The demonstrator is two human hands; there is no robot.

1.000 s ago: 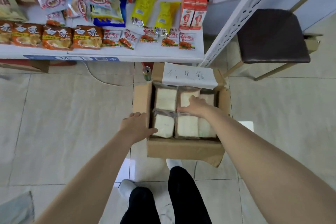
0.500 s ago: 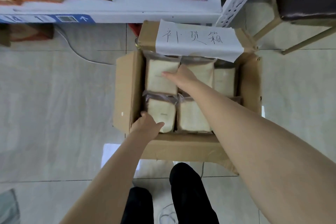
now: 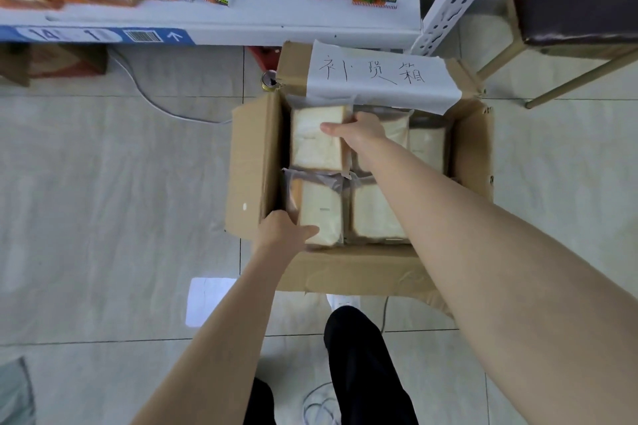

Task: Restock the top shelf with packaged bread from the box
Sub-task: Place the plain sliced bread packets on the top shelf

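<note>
Tiled floor (image 3: 103, 217); hands (image 3: 283, 235) (image 3: 359, 134) on bread packs (image 3: 321, 214) (image 3: 316, 148)

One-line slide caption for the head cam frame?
Both hands in a cardboard box by a snack shelf: right hand grips the far-left bread pack, left hand the near-left bread pack.

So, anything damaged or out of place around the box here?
The cardboard box is battered: its near wall is creased and torn along the bottom edge. A can sits on the floor by its far left corner. The bread packs look intact.
</note>
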